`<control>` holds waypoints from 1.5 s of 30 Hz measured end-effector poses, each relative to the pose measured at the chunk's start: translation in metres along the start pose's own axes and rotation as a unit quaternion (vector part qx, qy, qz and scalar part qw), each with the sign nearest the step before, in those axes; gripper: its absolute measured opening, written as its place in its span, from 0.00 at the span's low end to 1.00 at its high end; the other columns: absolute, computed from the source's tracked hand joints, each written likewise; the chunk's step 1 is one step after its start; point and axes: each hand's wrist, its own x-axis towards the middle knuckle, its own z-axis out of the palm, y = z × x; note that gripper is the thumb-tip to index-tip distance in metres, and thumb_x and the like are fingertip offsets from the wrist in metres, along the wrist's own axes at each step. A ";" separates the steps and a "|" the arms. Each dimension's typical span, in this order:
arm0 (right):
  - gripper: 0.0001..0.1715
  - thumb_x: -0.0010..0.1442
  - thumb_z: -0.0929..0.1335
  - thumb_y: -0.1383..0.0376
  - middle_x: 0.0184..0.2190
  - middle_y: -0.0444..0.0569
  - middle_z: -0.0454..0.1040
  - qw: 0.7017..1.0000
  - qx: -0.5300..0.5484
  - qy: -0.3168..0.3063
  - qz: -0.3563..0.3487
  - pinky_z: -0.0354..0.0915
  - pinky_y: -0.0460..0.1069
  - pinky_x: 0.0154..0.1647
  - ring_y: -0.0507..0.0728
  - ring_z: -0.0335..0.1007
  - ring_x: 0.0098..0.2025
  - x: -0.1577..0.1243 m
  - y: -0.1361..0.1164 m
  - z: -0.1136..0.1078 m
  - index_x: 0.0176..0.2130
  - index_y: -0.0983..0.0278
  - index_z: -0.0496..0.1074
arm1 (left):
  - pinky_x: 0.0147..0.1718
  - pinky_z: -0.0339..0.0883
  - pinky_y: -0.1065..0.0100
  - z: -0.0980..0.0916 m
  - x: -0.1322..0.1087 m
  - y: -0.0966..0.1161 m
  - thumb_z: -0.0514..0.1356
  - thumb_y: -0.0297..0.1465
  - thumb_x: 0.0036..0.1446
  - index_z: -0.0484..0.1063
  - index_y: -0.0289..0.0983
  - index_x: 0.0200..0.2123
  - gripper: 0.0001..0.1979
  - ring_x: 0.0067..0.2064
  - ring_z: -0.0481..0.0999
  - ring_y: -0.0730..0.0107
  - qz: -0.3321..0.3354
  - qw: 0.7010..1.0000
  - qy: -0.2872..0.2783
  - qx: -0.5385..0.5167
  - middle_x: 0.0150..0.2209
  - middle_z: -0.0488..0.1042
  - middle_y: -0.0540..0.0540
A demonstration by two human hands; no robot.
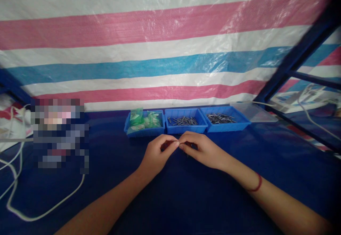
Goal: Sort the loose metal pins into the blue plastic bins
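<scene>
My left hand (157, 155) and my right hand (204, 149) meet over the dark blue table (186, 196), fingertips pinched together on a tiny thing I cannot make out. Both hands hover just in front of three blue trays. The left tray (144, 131) holds small green packets. The middle tray (185, 127) holds several thin metal pins. More dark metal pins lie in the right tray (226, 125). A red band circles my right wrist.
A striped pink, white and blue tarp (160, 43) hangs behind the trays. A white cable (45, 212) loops over the table's left side beside a blurred-out patch. A clear plastic lid (253, 112) lies right of the trays. A dark blue frame post (293, 57) slants at right.
</scene>
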 end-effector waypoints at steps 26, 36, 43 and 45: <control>0.11 0.57 0.65 0.59 0.28 0.48 0.74 0.906 -0.145 0.370 0.144 0.64 0.49 0.30 0.55 0.68 0.28 -0.010 0.047 -0.088 0.32 0.63 0.72 | 0.48 0.62 0.62 0.004 0.000 0.008 0.54 0.33 0.62 0.70 0.40 0.49 0.13 0.47 0.70 0.63 0.143 0.957 -0.129 0.215 0.44 0.74 0.44; 0.14 0.55 0.65 0.62 0.32 0.53 0.69 0.856 -0.336 0.366 0.147 0.63 0.54 0.40 0.59 0.66 0.33 -0.013 0.061 -0.094 0.40 0.66 0.73 | 0.46 0.62 0.58 0.010 0.001 0.008 0.52 0.33 0.64 0.72 0.43 0.49 0.14 0.50 0.67 0.58 0.201 0.896 -0.190 0.348 0.49 0.70 0.43; 0.09 0.61 0.63 0.65 0.37 0.52 0.72 0.958 -0.219 0.185 -0.015 0.64 0.51 0.38 0.57 0.69 0.36 -0.001 0.011 -0.041 0.37 0.62 0.72 | 0.44 0.66 0.64 0.005 0.003 -0.001 0.51 0.28 0.64 0.73 0.40 0.46 0.13 0.43 0.70 0.64 0.188 0.908 -0.155 0.339 0.44 0.72 0.43; 0.08 0.61 0.63 0.66 0.36 0.51 0.72 0.974 -0.192 0.114 -0.042 0.65 0.52 0.40 0.57 0.70 0.38 0.000 0.007 -0.029 0.36 0.62 0.72 | 0.43 0.66 0.63 0.004 0.004 -0.004 0.51 0.28 0.64 0.70 0.40 0.50 0.14 0.42 0.70 0.64 0.176 0.917 -0.144 0.328 0.43 0.72 0.44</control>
